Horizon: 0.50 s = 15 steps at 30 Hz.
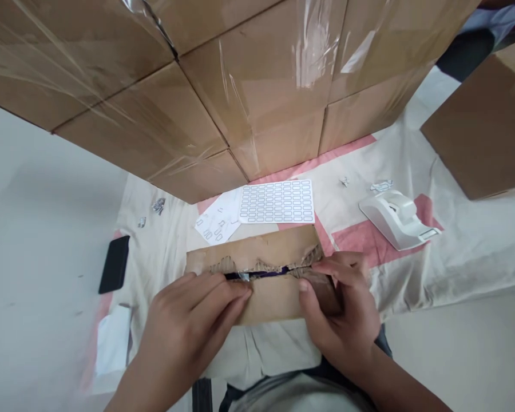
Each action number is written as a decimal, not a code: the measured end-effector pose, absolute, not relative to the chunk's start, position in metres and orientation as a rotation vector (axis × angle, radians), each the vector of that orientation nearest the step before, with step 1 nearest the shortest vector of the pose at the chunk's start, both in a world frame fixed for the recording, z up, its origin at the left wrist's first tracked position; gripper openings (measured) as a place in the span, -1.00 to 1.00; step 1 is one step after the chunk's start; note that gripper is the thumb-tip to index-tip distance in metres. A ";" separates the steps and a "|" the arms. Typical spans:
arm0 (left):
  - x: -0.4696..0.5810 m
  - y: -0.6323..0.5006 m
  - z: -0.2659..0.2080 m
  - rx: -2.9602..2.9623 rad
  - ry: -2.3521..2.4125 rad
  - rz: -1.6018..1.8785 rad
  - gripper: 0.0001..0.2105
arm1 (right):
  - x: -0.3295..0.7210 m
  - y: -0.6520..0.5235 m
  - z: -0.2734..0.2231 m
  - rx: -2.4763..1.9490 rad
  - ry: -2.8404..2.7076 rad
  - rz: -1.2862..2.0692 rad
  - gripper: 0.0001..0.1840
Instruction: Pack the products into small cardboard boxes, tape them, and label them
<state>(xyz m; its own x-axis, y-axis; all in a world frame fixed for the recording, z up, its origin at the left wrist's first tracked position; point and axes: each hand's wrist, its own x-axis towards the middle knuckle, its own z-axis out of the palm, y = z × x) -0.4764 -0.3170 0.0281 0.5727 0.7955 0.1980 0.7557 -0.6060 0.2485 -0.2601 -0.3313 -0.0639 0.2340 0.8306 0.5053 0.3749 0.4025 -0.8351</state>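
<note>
A small cardboard box lies in front of me, its top flaps torn and ragged along the middle seam. Through the narrow gap something dark purple shows, too little of it to name. My left hand is closed on the left end of the box, fingers curled at the seam. At the right end, my right hand grips the box, with thumb and forefinger near the torn edge. Just behind the box are a sheet of blank labels and a white paper with a few loose labels on it.
A wall of stacked, plastic-wrapped cartons rises at the back. Another carton stands at the right. A white tape dispenser rests on the pink and cream cloth. To the left lie a black phone-like object, crumpled scraps and white paper.
</note>
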 end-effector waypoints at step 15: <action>-0.475 -0.349 0.002 2.923 1.368 0.298 -0.69 | -0.265 -0.331 -0.074 -1.168 -1.382 0.409 -0.51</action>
